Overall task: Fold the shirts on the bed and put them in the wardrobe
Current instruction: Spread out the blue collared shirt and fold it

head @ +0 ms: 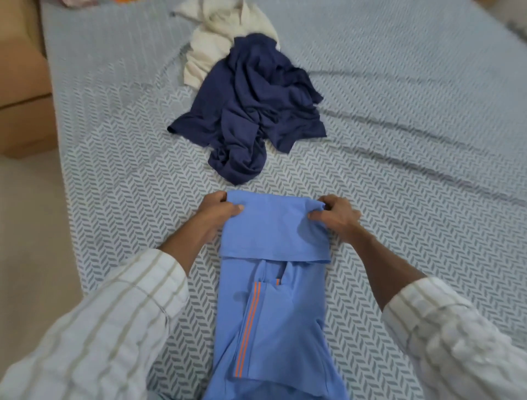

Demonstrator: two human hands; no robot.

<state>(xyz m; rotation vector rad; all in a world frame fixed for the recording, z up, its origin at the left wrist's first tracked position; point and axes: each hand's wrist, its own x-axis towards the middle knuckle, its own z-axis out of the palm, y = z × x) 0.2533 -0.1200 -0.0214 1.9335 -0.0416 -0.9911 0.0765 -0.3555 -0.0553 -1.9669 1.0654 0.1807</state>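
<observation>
A light blue shirt (273, 314) with orange stripes lies lengthwise on the bed (413, 142), its sides folded in. Its far end is doubled back toward me as a flap. My left hand (219, 209) pinches the flap's left corner and my right hand (336, 214) pinches its right corner. Beyond them lies a crumpled navy shirt (251, 114), partly on top of a crumpled cream shirt (211, 45).
The bed has a grey and white herringbone sheet, creased on the right. A tan wooden piece of furniture (22, 85) stands at the left beside the bed, with pale floor (31, 228) below it. Some pinkish cloth (74, 2) shows at the top left edge.
</observation>
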